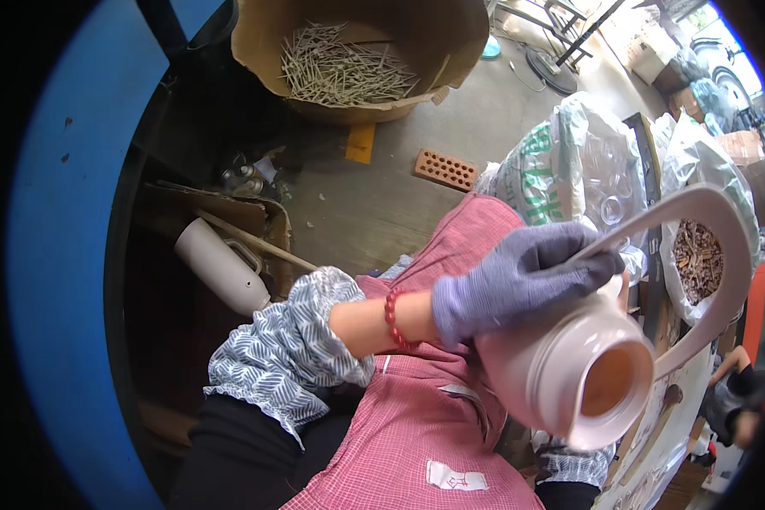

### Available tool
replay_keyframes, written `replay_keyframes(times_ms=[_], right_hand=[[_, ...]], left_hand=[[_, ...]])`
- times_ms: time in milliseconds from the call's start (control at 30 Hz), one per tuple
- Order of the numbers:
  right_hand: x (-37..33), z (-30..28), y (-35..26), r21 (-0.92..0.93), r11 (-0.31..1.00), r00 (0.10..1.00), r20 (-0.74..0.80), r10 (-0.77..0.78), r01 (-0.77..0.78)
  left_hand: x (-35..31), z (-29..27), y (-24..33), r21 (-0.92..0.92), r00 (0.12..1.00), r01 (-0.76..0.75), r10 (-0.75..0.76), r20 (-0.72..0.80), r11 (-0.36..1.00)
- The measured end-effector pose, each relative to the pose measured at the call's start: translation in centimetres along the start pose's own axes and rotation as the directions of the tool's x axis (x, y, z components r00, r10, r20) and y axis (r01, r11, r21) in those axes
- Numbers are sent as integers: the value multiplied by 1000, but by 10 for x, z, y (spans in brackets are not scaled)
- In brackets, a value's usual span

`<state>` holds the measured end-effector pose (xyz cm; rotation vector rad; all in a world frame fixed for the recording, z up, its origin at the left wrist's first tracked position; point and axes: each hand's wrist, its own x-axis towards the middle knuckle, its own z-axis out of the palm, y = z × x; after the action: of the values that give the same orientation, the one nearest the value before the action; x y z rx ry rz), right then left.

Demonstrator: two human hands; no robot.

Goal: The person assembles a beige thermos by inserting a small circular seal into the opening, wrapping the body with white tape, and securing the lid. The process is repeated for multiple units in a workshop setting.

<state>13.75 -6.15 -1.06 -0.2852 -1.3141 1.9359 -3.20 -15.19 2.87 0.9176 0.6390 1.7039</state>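
A pale pink jug [527,361] with a wide pouring lip and a big looped handle [727,246] lies tilted over my lap. Its mouth faces me, and an orange tone shows inside. My left hand [527,276], in a purple-grey knit glove, is closed on it where the handle meets the body. Behind the jug my right hand is mostly hidden; a patterned sleeve cuff [576,463] shows below, and its fingers cannot be made out. Off to the left, a second pale pink jug [225,268] lies slanted beside a wooden stick [251,238].
A large round cardboard container [255,51] of thin pale sticks stands ahead. Near it a perforated brick [444,170] lies on the floor. To the right are a sack [527,174] with clear plastic pieces and a bag of brown bits [697,259]. Another person [731,408] is at far right.
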Motion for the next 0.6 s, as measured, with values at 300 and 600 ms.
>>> replay_keyframes(times_ms=[300,600], right_hand=[[33,-89,-178,-358,922,962,-166,-217,146],[-192,-268,-456,-957,226,197,-260,-945,-180]], left_hand=[[-290,-347,-48,542,615,731,-56,-787,414],[-586,-355,-108,-200,-372,880,364,-854,431]])
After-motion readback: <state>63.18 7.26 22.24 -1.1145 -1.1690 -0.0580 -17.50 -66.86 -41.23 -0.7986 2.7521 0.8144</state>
